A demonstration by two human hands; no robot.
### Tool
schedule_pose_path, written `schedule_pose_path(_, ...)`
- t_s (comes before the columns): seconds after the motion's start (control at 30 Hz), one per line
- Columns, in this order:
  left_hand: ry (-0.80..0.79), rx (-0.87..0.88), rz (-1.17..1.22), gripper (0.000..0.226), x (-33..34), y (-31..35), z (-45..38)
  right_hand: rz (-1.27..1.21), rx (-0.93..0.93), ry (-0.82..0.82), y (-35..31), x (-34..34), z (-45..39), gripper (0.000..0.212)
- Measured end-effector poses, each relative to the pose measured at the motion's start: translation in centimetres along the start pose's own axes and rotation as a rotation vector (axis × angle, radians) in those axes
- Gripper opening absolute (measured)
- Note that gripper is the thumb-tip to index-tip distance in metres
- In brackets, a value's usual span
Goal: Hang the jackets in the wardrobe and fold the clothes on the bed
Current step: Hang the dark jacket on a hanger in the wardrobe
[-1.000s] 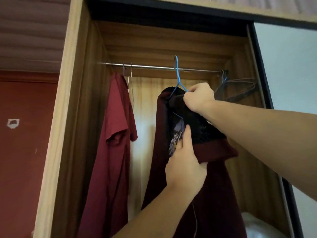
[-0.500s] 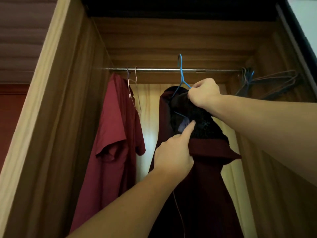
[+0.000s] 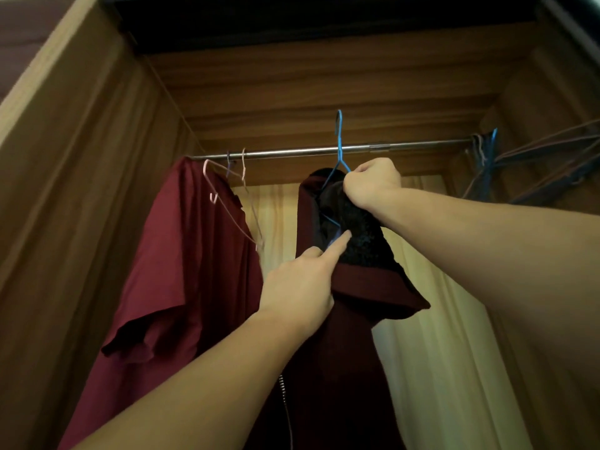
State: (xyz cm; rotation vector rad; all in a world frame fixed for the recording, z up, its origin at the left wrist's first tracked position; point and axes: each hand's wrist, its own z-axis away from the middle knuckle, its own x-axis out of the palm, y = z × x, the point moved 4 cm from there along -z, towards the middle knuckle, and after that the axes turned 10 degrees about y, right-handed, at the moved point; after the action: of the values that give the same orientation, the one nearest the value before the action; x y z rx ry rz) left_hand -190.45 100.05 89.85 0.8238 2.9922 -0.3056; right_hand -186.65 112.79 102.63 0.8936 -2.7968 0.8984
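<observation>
Jacket (image 3: 341, 368), dark maroon with black fuzzy lining at the collar, hangs on a blue wire hanger (image 3: 339, 147) hooked over the metal rail (image 3: 292, 153) inside the wooden wardrobe (image 3: 81, 190), roughly frame centre. Right hand (image 3: 371, 181), at about 1 o'clock from centre, is a closed fist clamped on the collar and the hanger's neck just below the hook. Left hand (image 3: 298, 287), at about 6 o'clock from the right hand, grips the folded-out maroon collar edge from below; index finger stretched up, its tip touching the lining and the hanger's lower wire, other fingers curled into the fabric. Zipper teeth of the jacket visible low down, beside the left forearm. Red T-shirt (image 3: 168, 287) hangs at 9 o'clock from the jacket, near the wardrobe's left wall, apart from the jacket. Pink wire hanger (image 3: 227, 203) on the rail just right of the shirt's shoulder; whether it carries the shirt, cannot tell. Bunch of empty hangers (image 3: 519, 164), blue and dark ones, pushed to the rail's far right end at 3 o'clock, tilted sideways. Pale yellowish back panel (image 3: 438, 319) shows between and right of the garments. Both forearms bare, reaching upward into the wardrobe.
</observation>
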Motion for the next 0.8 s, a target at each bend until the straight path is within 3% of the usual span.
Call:
schedule_pose_path(0.4, 0.036, 0.067, 0.043, 0.089, 5.6, -1.2, -4.6, 0.064, 0.006, 0.116, 2.7, 3.0, -5.4, 0.023)
schedule_pose_path(0.63, 0.094, 0.047, 0.011, 0.089, 6.8, -5.9, -6.3, 0.035, -0.046, 0.112, 1.2, 8.2, -6.5, 0.027)
schedule_pose_path(0.8, 0.114, -0.042, 0.007, 0.087, 7.2, -10.2, -5.6, 0.020, -0.092, 0.014, -0.6, 13.5, -5.6, 0.023)
